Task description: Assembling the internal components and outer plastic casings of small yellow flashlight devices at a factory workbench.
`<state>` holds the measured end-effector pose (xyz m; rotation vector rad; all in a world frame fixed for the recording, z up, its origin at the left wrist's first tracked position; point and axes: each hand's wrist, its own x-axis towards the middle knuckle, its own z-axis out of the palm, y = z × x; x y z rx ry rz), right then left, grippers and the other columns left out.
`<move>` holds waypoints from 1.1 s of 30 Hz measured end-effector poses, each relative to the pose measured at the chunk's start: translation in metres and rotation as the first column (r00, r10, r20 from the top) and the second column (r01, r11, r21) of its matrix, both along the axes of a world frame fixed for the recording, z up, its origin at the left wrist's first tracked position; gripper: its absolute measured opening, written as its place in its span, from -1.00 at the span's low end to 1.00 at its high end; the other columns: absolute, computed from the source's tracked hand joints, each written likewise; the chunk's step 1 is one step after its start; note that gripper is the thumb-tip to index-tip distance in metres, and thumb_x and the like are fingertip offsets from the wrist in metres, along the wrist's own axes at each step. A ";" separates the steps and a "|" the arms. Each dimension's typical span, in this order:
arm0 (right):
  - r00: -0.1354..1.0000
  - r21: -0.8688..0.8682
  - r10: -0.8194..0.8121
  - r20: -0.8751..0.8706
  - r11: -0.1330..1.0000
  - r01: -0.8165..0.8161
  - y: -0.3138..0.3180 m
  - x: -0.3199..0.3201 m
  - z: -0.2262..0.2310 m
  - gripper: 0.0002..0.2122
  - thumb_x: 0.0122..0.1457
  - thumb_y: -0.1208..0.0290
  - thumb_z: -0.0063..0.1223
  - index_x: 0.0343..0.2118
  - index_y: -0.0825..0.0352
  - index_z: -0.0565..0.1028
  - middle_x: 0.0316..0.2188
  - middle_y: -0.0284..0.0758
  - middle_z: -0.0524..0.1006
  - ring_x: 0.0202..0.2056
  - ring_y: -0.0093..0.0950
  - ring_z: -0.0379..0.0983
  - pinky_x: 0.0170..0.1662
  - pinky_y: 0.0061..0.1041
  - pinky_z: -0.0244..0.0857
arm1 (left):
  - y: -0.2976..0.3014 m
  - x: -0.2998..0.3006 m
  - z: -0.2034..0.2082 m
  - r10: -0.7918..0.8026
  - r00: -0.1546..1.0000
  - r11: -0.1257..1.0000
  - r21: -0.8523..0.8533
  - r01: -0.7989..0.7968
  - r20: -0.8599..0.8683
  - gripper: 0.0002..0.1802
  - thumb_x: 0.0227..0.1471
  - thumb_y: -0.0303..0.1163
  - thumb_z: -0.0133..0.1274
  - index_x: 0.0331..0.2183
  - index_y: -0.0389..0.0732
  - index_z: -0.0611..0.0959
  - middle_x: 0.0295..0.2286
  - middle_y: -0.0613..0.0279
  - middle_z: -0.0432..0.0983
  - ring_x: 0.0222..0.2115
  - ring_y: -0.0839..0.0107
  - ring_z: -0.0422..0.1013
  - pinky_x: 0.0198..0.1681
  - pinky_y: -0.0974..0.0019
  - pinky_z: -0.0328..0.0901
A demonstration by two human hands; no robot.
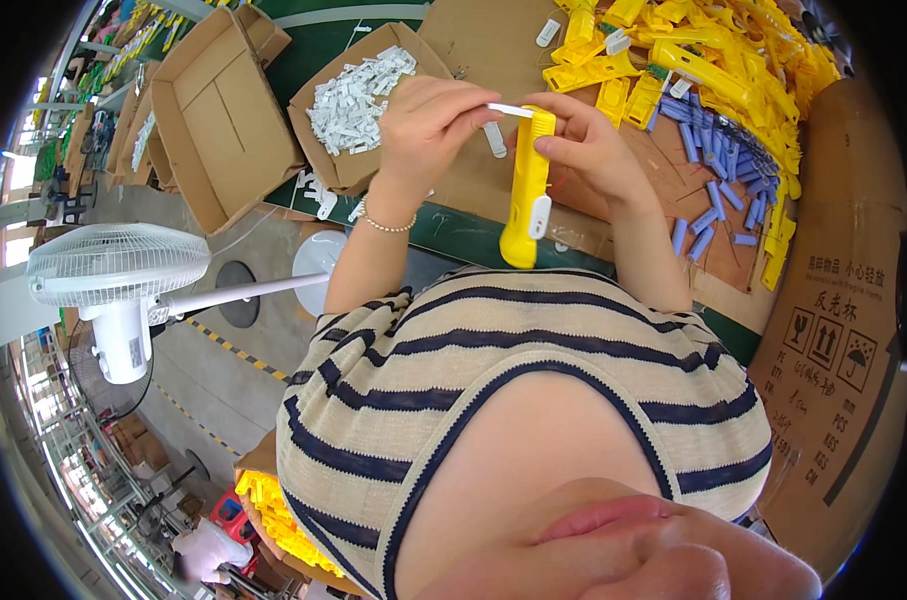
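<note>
Between the fingertips and thumb of my left hand (423, 122) is pinched a slim white plastic strip (509, 110). Its far end touches the top of a long yellow plastic housing (529, 180). My right hand (595, 150) grips that housing near its top, fingers behind and thumb in front. The housing hangs upright before my chest, its wider rounded end down, with a white switch-like piece (540, 217) on its lower side. Behind the hands, a loose white strip (495, 140) lies on the cardboard-covered table.
Left of my hands stands a cardboard box of small white parts (358, 105), beside another open cardboard box (223, 115). Yellow housings (713, 50) are heaped at the far right, with blue cylinders (723, 165) nearer. A large carton (823, 300) stands right; a white fan (118, 270) stands left.
</note>
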<state>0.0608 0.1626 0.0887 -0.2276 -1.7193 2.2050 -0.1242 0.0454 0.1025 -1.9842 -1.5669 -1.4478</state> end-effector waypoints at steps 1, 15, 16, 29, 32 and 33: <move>0.998 -0.055 0.054 0.015 0.997 -0.054 -0.001 0.001 0.004 -0.58 0.09 0.49 0.06 0.02 0.43 0.29 -0.24 -0.24 0.51 -0.24 -0.54 0.45 -0.22 -0.64 0.35 | 0.000 0.002 0.013 0.050 0.995 0.996 0.081 -0.043 -0.090 -0.82 -0.33 -0.49 0.27 -0.51 -0.25 0.65 -0.59 0.25 0.54 -0.54 0.35 0.43 -0.37 0.41 0.25; 0.983 -0.392 -0.167 -0.076 0.912 0.125 -0.008 -0.008 0.007 -0.62 0.11 0.43 0.05 -0.01 0.41 0.31 -0.21 -0.29 0.44 -0.23 -0.52 0.44 -0.29 -0.59 0.41 | 0.003 0.042 -0.007 -0.146 0.339 0.801 -0.090 0.592 0.929 -0.41 -0.01 -0.52 0.04 0.08 -0.29 0.27 -0.10 0.16 0.28 -0.16 0.43 0.34 -0.08 0.39 0.27; 0.958 -0.264 -0.285 -0.011 0.925 0.272 -0.008 -0.010 0.010 -0.60 0.08 0.45 0.08 -0.01 0.42 0.31 -0.22 -0.30 0.43 -0.22 -0.52 0.45 -0.28 -0.58 0.42 | 0.004 0.044 -0.004 -0.055 0.310 0.771 -0.156 0.617 0.949 -0.40 0.00 -0.51 0.03 0.09 -0.29 0.24 -0.08 0.14 0.29 -0.16 0.44 0.34 -0.07 0.40 0.26; 0.908 0.149 -0.415 -0.063 0.896 0.419 -0.020 -0.014 -0.004 -0.80 0.00 0.53 0.13 -0.31 0.48 0.46 -0.13 -0.23 0.41 -0.22 -0.50 0.43 -0.12 -0.54 0.36 | -0.004 0.049 -0.034 -0.026 0.633 0.885 -0.276 0.375 0.774 -0.46 0.07 -0.45 -0.04 0.09 -0.30 0.24 -0.16 0.13 0.42 -0.16 0.45 0.37 -0.10 0.44 0.25; 0.906 0.075 -0.417 -0.076 0.904 0.422 -0.020 -0.015 -0.006 -0.88 0.02 0.55 0.07 -0.37 0.45 0.46 -0.14 -0.28 0.42 -0.25 -0.55 0.43 -0.14 -0.58 0.34 | -0.005 0.054 -0.025 -0.018 0.681 0.884 -0.306 0.352 0.732 -0.52 0.13 -0.43 -0.14 0.09 -0.29 0.24 -0.19 0.18 0.41 -0.24 0.49 0.37 -0.16 0.45 0.27; 0.904 0.073 -0.420 -0.077 0.902 0.426 -0.020 -0.016 -0.009 -0.88 0.02 0.55 0.07 -0.37 0.45 0.46 -0.14 -0.28 0.42 -0.25 -0.55 0.43 -0.14 -0.58 0.34 | -0.006 0.056 -0.021 -0.009 0.667 0.877 -0.315 0.364 0.745 -0.55 0.17 -0.41 -0.21 0.09 -0.28 0.24 -0.22 0.26 0.40 -0.29 0.55 0.36 -0.21 0.48 0.27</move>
